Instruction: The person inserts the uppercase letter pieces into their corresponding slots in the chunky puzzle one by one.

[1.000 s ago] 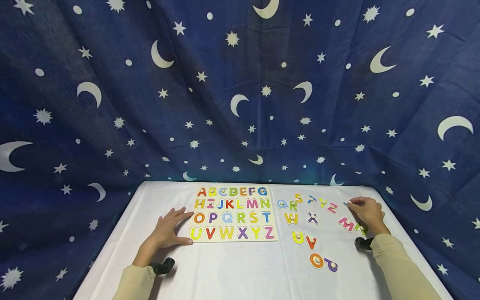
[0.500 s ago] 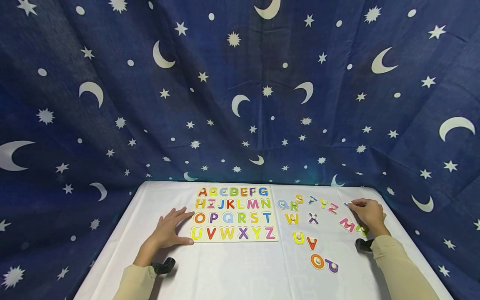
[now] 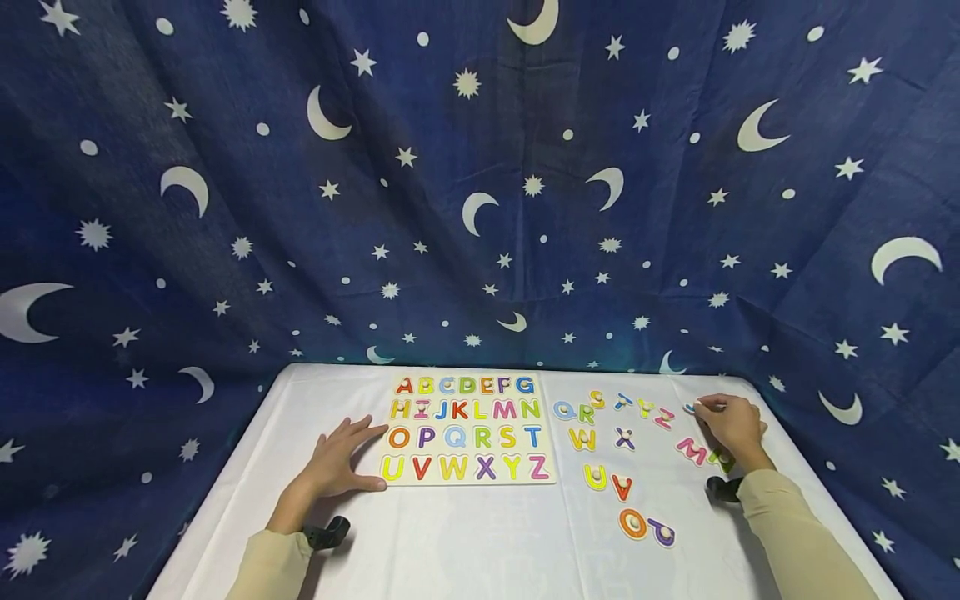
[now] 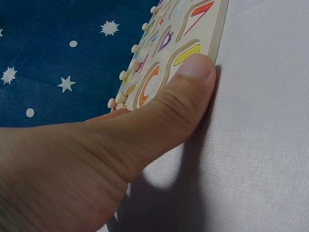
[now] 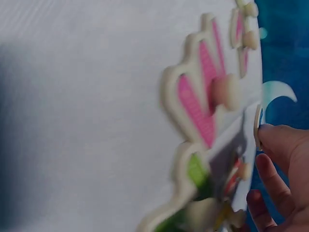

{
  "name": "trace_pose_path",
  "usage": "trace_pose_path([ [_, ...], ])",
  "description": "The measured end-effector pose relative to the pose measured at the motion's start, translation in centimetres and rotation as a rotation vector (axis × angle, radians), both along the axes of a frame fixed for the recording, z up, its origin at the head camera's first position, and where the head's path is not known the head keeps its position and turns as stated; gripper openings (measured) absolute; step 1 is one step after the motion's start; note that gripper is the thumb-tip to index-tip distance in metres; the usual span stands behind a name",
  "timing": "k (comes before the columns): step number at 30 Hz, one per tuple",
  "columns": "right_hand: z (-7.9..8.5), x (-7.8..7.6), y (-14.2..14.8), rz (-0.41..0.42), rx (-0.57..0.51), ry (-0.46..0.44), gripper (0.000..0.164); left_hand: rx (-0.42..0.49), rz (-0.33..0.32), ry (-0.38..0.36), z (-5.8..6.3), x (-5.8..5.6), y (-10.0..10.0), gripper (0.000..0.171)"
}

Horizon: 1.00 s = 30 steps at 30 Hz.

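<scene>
My left hand (image 3: 337,458) rests at the left edge of the wooden alphabet board (image 3: 471,485), fingers spread. Its thumb lies on the board's lower left corner by the yellow U slot, as the left wrist view shows too. At the far right, my right hand (image 3: 733,429) pinches a blue letter piece (image 3: 689,408) between thumb and fingers. In the right wrist view this blue piece (image 5: 258,126) stands edge-on at the thumb tip, most of it hidden. A pink M piece (image 5: 198,92) and a green piece (image 5: 178,193) lie below that hand.
Several knobbed letter pieces lie right of the board, among them the pink Z (image 3: 663,418), purple X (image 3: 625,437), yellow U (image 3: 596,477), orange O (image 3: 633,524) and purple P (image 3: 662,532). Knobbed pieces A to I sit in the board. A starry blue curtain (image 3: 480,275) hangs behind the table.
My right hand has shifted very slightly left, and a little more of the blue piece shows past its fingertips. The left hand stays in place on the board.
</scene>
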State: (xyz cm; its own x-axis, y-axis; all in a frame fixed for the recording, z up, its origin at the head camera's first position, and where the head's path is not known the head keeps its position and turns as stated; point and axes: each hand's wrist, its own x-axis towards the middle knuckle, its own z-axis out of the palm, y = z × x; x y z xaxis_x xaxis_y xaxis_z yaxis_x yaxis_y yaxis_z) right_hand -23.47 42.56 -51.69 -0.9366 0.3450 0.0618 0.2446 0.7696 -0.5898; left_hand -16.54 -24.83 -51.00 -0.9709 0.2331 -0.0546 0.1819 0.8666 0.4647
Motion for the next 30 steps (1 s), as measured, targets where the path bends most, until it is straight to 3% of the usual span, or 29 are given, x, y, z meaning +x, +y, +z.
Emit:
trace_pose_path([
  [7, 1.5, -0.7, -2.3, 0.058, 0.006, 0.079, 0.032, -0.005, 0.004, -0.003, -0.1, 0.1, -0.1, 0.101],
  [18, 3.1, -1.7, -7.6, 0.257, -0.06, 0.221, 0.027, -0.001, -0.002, 0.0, -0.2, 0.1, 0.0, 0.1],
  [30, 3.5, -2.6, -15.3, 0.378, -0.16, 0.242, 0.022, 0.005, -0.008, 0.009, -0.1, 0.1, 0.0, 0.099],
])
